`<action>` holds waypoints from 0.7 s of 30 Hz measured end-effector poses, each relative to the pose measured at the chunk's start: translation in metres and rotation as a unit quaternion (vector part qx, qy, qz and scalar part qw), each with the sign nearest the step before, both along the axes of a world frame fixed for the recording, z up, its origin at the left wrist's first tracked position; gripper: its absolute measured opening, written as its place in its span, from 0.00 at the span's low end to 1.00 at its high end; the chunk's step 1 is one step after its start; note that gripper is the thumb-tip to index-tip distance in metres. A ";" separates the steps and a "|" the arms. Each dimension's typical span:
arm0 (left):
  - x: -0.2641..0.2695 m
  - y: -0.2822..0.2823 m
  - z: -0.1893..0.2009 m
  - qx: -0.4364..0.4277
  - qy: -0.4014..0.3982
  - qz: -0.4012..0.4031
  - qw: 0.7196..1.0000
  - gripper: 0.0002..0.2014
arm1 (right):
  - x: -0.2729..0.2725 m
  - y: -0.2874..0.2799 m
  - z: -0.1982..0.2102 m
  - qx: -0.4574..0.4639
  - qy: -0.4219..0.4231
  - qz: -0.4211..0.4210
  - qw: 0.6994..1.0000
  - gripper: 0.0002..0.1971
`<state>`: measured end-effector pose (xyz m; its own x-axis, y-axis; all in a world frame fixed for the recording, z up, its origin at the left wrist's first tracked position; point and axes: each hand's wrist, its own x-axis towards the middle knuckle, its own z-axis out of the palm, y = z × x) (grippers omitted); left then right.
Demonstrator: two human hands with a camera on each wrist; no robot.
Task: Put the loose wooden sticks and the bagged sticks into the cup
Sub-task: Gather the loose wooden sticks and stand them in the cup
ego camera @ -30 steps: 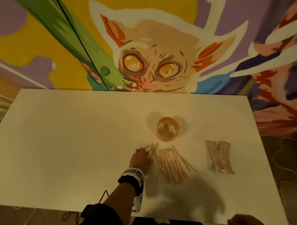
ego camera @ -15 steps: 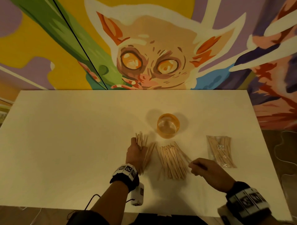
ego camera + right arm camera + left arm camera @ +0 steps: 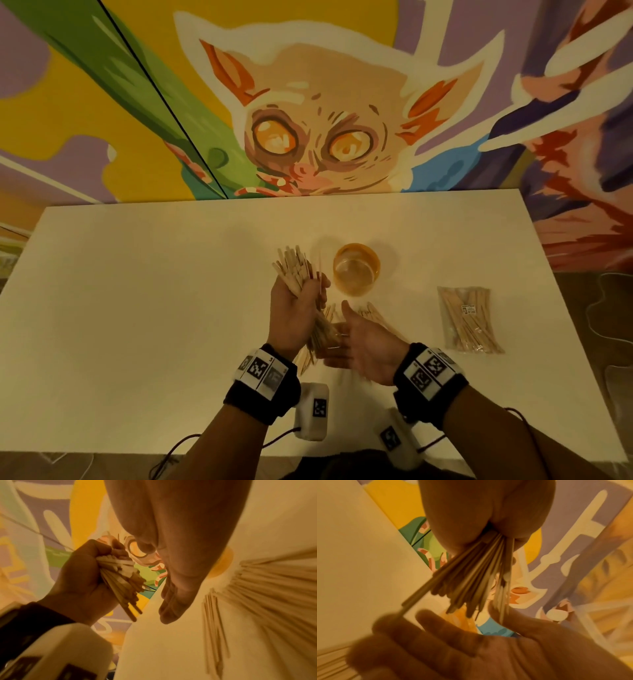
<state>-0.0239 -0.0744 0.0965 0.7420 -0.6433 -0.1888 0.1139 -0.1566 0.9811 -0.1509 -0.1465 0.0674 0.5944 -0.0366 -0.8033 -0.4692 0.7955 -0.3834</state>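
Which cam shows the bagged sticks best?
Head view: the bagged sticks lie whole and unblocked on the table, right of the cup. Neither wrist view shows the bag; the right wrist shows only loose sticks.

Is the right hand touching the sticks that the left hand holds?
Apart. The right wrist view shows a clear gap between the open right hand and the sticks that the left hand grips.
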 end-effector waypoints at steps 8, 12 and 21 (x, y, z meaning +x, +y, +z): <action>-0.018 -0.022 0.017 -0.064 -0.068 -0.015 0.996 0.11 | 0.013 -0.009 0.017 0.126 -0.064 -0.134 0.981 0.25; -0.028 -0.026 0.033 -0.082 -0.084 -0.024 0.993 0.10 | 0.012 -0.019 0.018 0.114 -0.048 -0.129 0.984 0.22; -0.032 -0.035 0.032 -0.088 -0.024 -0.068 0.994 0.13 | 0.010 -0.041 0.034 0.055 -0.114 -0.190 0.974 0.24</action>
